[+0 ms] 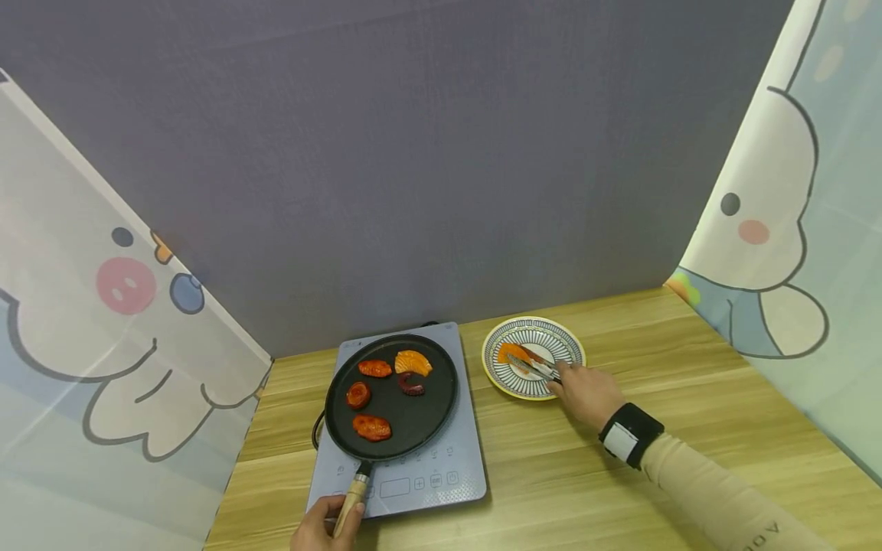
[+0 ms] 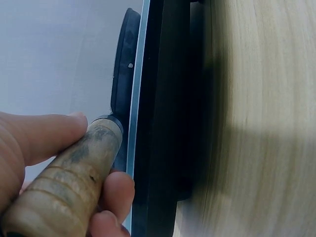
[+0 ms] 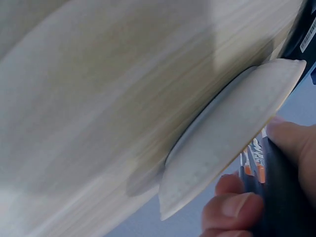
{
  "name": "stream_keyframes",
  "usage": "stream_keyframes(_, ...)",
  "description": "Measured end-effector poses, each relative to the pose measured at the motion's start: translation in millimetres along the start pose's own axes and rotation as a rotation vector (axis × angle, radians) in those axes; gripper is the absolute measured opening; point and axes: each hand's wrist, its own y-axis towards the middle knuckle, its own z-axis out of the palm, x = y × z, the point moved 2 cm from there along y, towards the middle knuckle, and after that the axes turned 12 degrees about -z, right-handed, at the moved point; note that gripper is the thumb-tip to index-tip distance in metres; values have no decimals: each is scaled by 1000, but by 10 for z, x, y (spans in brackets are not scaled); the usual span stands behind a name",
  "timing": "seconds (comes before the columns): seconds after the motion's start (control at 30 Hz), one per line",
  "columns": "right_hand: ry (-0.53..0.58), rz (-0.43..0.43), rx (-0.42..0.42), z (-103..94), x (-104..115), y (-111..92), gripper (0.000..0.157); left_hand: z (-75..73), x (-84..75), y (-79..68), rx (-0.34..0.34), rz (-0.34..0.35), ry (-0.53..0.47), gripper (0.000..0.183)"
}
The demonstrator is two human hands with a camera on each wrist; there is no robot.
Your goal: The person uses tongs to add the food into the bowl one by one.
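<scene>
My left hand (image 1: 327, 526) grips the wooden handle (image 2: 64, 182) of a flat black frying pan (image 1: 413, 421). In the pan lie two reddish-brown glazed pieces that look like chicken wings (image 1: 372, 427), a round browned piece (image 1: 357, 395), an orange ribbed slice (image 1: 413, 362) and a dark red curled tentacle (image 1: 411, 385). My right hand (image 1: 591, 394) holds tongs (image 1: 529, 367) with dark handles, their metal ends low over a patterned plate (image 1: 498, 377). Beside the tips is an orange slice (image 1: 511, 353); whether they touch it I cannot tell. The right wrist view shows the plate side-on.
The pan stands on a grey induction cooker (image 1: 468, 474) with touch controls along its front. Wood-grain table (image 1: 661, 352) extends right of the plate. A grey backdrop (image 1: 441, 168) rises behind, with cartoon-printed panels (image 1: 772, 229) at both sides.
</scene>
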Motion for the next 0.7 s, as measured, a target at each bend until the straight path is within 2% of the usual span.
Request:
stream_keyframes(0.2, 44, -1, -2, -36, -11, -17, 33, 1, 5, 2, 7, -2, 4, 32)
stream_keyframes(0.33, 62, 17, -2, -60, -36, -27, 38, 7, 6, 5, 8, 4, 0, 32)
stream_keyframes(0.7, 21, -8, -36, -51, -65, -53, 33, 7, 2, 2, 12, -12, 11, 29)
